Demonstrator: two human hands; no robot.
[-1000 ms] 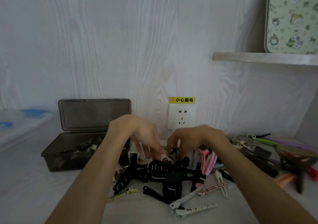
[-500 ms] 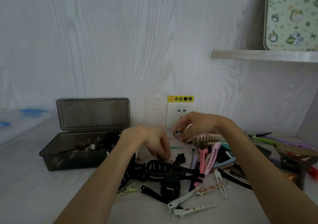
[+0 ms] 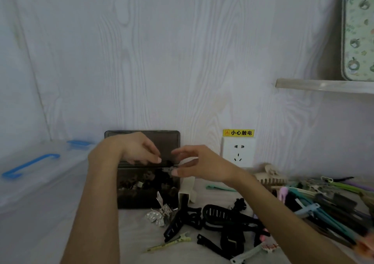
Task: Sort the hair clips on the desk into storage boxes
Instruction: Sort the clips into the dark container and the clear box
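A dark translucent storage box stands open at the wall, its lid upright, with small dark clips inside. My right hand hovers over the box's right rim and pinches a small dark metal clip at its fingertips. My left hand hangs just left of it over the box with its fingertips bunched; whether it holds anything is hidden. On the desk lie a black claw clip, a silver butterfly clip, a yellow-green alligator clip and a beige claw clip.
Several coloured long clips are heaped at the right edge. A clear plastic bin with blue handles fills the left side. A wall socket sits behind the pile; a shelf carries a patterned tin.
Both hands left the clip pile and moved up and left to above the dark box. The right hand lifted the small dark clip with it. The view turned left.
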